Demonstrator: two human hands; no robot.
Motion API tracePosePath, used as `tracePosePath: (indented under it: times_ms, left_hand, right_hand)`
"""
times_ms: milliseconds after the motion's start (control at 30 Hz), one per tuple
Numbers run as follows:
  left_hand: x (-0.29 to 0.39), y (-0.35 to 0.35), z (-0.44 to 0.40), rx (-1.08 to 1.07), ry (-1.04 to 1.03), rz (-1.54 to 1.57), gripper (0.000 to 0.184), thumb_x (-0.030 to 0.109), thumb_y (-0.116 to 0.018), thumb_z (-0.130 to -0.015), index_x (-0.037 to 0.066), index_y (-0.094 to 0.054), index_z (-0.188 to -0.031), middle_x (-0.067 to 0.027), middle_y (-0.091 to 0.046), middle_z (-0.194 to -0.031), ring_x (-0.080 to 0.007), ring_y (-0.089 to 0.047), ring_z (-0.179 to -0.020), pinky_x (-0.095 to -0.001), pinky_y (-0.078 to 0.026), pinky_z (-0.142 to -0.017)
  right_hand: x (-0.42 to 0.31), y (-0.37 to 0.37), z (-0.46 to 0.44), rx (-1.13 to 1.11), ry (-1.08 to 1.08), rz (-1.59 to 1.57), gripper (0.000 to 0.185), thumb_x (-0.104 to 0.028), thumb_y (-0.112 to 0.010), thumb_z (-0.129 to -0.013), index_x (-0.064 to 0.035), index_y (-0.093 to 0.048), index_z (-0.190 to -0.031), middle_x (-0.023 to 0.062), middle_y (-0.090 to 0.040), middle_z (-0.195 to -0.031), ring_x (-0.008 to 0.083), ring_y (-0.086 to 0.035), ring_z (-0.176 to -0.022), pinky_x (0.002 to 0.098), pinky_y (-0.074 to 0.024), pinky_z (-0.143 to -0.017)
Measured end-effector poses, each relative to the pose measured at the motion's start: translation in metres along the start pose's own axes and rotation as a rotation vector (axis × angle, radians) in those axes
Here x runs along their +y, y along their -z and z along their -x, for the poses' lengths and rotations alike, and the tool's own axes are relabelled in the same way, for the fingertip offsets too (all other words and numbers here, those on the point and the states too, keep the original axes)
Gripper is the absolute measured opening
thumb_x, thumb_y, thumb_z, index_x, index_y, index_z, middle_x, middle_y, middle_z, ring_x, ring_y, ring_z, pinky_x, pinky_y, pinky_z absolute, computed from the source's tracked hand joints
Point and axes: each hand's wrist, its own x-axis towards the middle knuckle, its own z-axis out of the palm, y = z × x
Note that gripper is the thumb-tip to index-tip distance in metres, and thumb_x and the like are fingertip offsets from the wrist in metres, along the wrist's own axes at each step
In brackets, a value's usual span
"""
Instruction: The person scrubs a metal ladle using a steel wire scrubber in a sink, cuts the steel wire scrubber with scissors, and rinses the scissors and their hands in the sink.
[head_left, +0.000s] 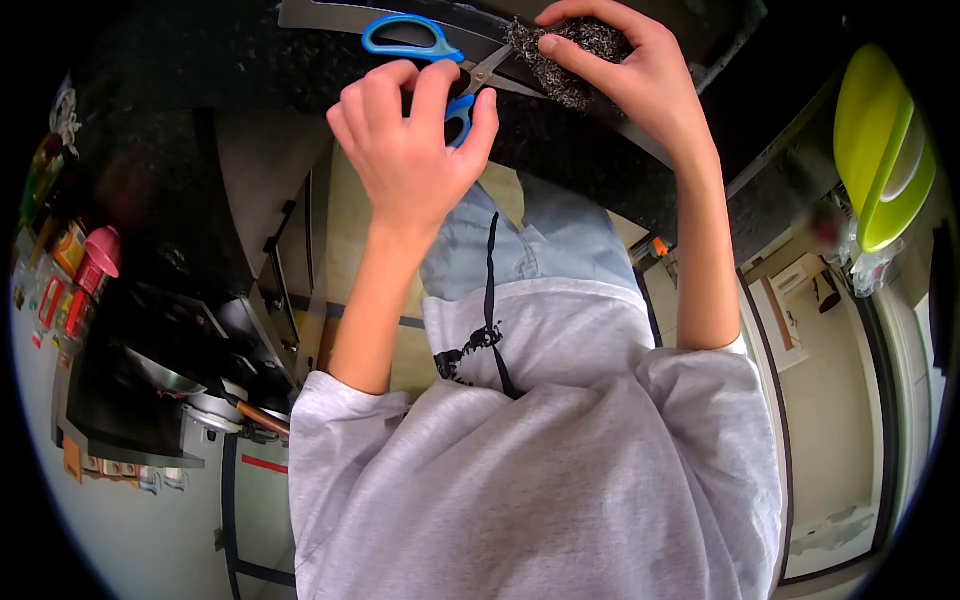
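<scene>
My left hand [410,140] is curled over a pair of scissors, its fingers and thumb around the handles. The scissors [484,74] have blue handle loops and metal blades, spread apart and pointing right. Part of the lower loop is hidden behind my fingers. My right hand [640,75] grips a dark, tangled steel wool scrubber [565,72] between thumb and fingers. The scrubber's left edge is close to the blade tips; whether they touch I cannot tell. Both hands are over a dark counter edge.
The dark speckled countertop [270,75] runs along the top. A green plastic basin [875,150] stands at the far right. At left are a pink cup [102,250], a metal pan [165,372] and cabinet doors [265,180]. A doorway [825,400] shows at lower right.
</scene>
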Motion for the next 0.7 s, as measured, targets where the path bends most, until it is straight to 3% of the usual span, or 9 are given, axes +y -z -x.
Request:
tracePosePath:
  times_ms: [67,100,167,200,300,333,367,533,700]
  left_hand:
    - [-0.004,-0.012,-0.008,0.215,-0.118,0.078,0.039,0.027,-0.075,-0.083,0.012,-0.068,-0.119,-0.0042,-0.061,-0.125,-0.0247,-0.055,-0.117,-0.0455,-0.038,-0.099]
    - [-0.003,-0.018,-0.013,0.216,-0.112,0.079,0.039,0.027,-0.075,-0.083,0.012,-0.068,-0.119,-0.0042,-0.061,-0.125,-0.0247,-0.055,-0.117,-0.0455,-0.038,-0.099]
    - [0.001,-0.028,-0.024,0.017,-0.178,-0.080,0.051,0.031,-0.067,-0.089,0.013,-0.060,-0.136,-0.0060,-0.053,-0.144,-0.0282,-0.042,-0.140,-0.0519,-0.025,-0.117]
    - [0.007,-0.011,-0.029,-0.206,-0.111,-0.096,0.068,0.032,-0.066,-0.088,0.000,-0.047,-0.144,-0.0195,-0.043,-0.154,-0.0351,-0.031,-0.149,-0.0577,-0.017,-0.122]
    - [0.007,-0.026,-0.017,-0.054,-0.081,-0.073,0.058,0.033,-0.060,-0.093,0.014,-0.051,-0.147,-0.0064,-0.046,-0.154,-0.0291,-0.031,-0.150,-0.0568,-0.012,-0.122]
    - [0.008,-0.028,-0.015,-0.059,-0.079,-0.069,0.058,0.033,-0.060,-0.093,0.014,-0.051,-0.147,-0.0064,-0.046,-0.154,-0.0291,-0.031,-0.150,-0.0568,-0.012,-0.122]
    - [0.008,-0.029,-0.012,-0.054,-0.065,-0.072,0.060,0.032,-0.060,-0.093,0.013,-0.049,-0.149,-0.0068,-0.044,-0.155,-0.0290,-0.031,-0.150,-0.0569,-0.013,-0.122]
    - [0.008,-0.030,-0.001,-0.036,-0.037,-0.047,0.063,0.030,-0.059,-0.093,0.010,-0.046,-0.151,-0.0086,-0.042,-0.158,-0.0291,-0.032,-0.150,-0.0567,-0.014,-0.121]
    - [0.011,-0.031,-0.002,-0.017,-0.040,-0.073,0.064,0.031,-0.059,-0.092,0.008,-0.046,-0.151,-0.0106,-0.042,-0.158,-0.0290,-0.032,-0.150,-0.0546,-0.013,-0.122]
  right_hand:
    - [0.014,-0.006,-0.001,0.132,0.191,-0.087,0.025,-0.015,-0.076,-0.087,-0.0009,-0.069,-0.107,0.0060,-0.071,-0.100,0.0125,-0.065,-0.093,0.0289,-0.0513,-0.086]
    - [0.011,-0.005,0.001,0.127,0.190,-0.084,0.025,-0.015,-0.076,-0.087,-0.0009,-0.069,-0.107,0.0060,-0.071,-0.100,0.0125,-0.065,-0.093,0.0289,-0.0513,-0.086]
    - [0.003,-0.004,0.008,0.341,0.068,-0.186,0.021,-0.013,-0.075,-0.088,-0.0013,-0.068,-0.105,0.0051,-0.069,-0.097,0.0106,-0.064,-0.093,0.0284,-0.0508,-0.085]
    - [0.008,-0.007,0.002,0.433,0.156,-0.131,0.022,-0.013,-0.076,-0.086,-0.0020,-0.068,-0.103,0.0061,-0.069,-0.096,0.0123,-0.064,-0.091,0.0286,-0.0507,-0.084]
    - [0.010,-0.017,0.006,0.303,0.274,0.048,0.027,-0.015,-0.078,-0.082,-0.0021,-0.068,-0.103,0.0090,-0.069,-0.097,0.0189,-0.067,-0.090,0.0314,-0.0519,-0.085]
    - [0.006,-0.025,0.001,0.261,0.411,0.128,0.032,-0.017,-0.080,-0.078,-0.0023,-0.068,-0.103,0.0127,-0.070,-0.098,0.0262,-0.069,-0.091,0.0344,-0.0531,-0.084]
    - [-0.001,-0.026,0.006,0.189,0.276,0.160,0.032,-0.019,-0.080,-0.077,-0.0032,-0.069,-0.103,0.0152,-0.070,-0.101,0.0293,-0.069,-0.092,0.0361,-0.0534,-0.083]
    - [-0.007,-0.022,-0.006,0.049,0.037,0.097,0.022,-0.019,-0.077,-0.084,-0.0014,-0.071,-0.096,0.0172,-0.071,-0.089,0.0272,-0.069,-0.080,0.0354,-0.0532,-0.075]
    - [-0.006,-0.013,-0.008,0.028,0.023,0.120,0.019,-0.018,-0.074,-0.087,-0.0009,-0.071,-0.094,0.0170,-0.071,-0.083,0.0255,-0.069,-0.074,0.0352,-0.0521,-0.070]
